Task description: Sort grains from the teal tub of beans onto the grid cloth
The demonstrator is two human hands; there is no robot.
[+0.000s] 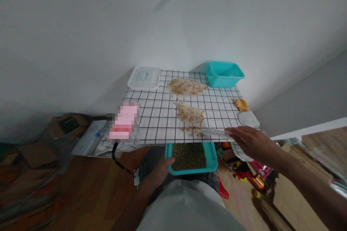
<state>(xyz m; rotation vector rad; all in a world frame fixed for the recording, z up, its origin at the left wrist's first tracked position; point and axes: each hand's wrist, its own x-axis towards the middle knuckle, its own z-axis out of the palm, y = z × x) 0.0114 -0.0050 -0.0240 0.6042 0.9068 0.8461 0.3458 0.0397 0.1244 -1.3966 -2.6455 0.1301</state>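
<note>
My left hand [159,171] is closed on the near left rim of a teal tray [213,158] filled with green beans [189,156], held just below the table's front edge. My right hand [251,141] grips a flat white scraper [217,133] lying across the front edge of the checked tablecloth [159,115], beside a few loose beans. Two heaps of pale yellow beans lie on the cloth, one in the middle [189,112] and one further back [187,86].
An empty teal tub [225,74] stands at the back right and a clear lidded box [144,78] at the back left. A blurred pink item [123,126] lies at the front left; yellow and grey cloths [245,112] lie at the right edge. Clutter covers the floor.
</note>
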